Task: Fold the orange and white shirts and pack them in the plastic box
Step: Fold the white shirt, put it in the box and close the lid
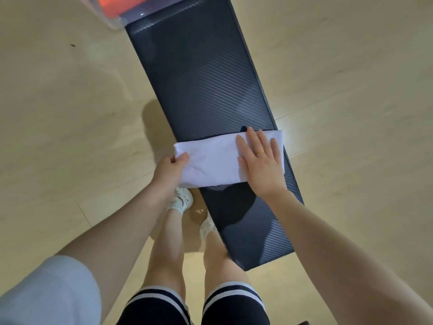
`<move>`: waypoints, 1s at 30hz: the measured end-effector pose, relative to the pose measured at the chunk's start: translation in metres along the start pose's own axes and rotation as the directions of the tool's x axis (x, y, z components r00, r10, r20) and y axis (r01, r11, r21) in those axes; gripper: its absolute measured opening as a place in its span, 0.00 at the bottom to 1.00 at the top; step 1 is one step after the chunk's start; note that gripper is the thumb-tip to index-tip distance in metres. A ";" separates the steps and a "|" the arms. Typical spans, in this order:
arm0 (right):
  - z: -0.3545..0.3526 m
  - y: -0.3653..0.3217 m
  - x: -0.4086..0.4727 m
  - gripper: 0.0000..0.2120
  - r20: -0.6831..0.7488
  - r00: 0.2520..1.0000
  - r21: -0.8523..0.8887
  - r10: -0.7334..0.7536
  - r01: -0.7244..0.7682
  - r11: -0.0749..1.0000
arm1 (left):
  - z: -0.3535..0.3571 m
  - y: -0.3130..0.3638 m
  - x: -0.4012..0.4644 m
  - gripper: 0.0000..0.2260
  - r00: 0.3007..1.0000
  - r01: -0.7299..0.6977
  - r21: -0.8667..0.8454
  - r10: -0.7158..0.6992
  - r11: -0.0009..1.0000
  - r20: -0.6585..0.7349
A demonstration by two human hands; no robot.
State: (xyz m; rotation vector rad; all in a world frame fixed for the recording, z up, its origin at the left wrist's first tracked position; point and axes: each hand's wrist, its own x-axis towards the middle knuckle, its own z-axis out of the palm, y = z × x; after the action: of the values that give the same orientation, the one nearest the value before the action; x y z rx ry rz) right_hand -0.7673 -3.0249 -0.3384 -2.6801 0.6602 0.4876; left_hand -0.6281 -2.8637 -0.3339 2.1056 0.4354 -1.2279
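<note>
The white shirt (213, 158) lies folded into a narrow rectangle across the near part of a long dark table (199, 73). My left hand (169, 168) pinches the shirt's left end, which hangs past the table's edge. My right hand (260, 158) rests flat, fingers spread, on the shirt's right half. At the top left stands the clear plastic box (110, 16), partly cut off by the frame, with the orange shirt (110, 5) showing through its wall.
The dark table runs from the plastic box down to my legs, over a pale wooden floor (58, 113). My feet in white shoes (184, 200) stand at the table's left edge.
</note>
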 end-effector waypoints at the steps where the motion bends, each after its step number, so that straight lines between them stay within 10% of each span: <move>1: -0.004 0.008 -0.004 0.20 -0.013 0.996 0.036 0.093 -0.092 0.995 | -0.001 0.000 0.000 0.19 1.000 0.006 -0.008 -0.006 1.000 0.012; 6: -0.023 0.027 -0.005 0.26 0.137 0.829 0.537 0.541 -0.522 0.663 | -0.008 -0.001 -0.004 0.16 0.999 0.038 -0.068 -0.036 0.997 0.026; 14: -0.022 -0.011 0.008 0.05 0.431 0.563 0.688 0.705 -0.711 0.147 | -0.030 -0.002 -0.015 0.12 1.000 0.021 -0.232 -0.018 0.972 0.016; 25: -0.153 -0.076 0.020 0.15 0.319 0.806 0.892 0.498 -0.433 0.131 | -0.145 0.088 -0.069 0.06 0.972 -0.203 -0.364 0.232 0.909 0.037; 30: -0.222 -0.118 0.066 0.04 0.211 0.858 0.928 0.468 -0.327 0.180 | -0.201 0.150 -0.085 0.08 0.935 -0.342 -0.331 0.354 0.879 -0.026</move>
State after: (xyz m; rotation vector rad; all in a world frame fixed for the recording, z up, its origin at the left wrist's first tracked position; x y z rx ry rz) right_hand -0.6000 -3.0396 -0.1406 -1.3172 1.2240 -0.0407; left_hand -0.4554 -2.8328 -0.1358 1.7741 0.2133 -0.9084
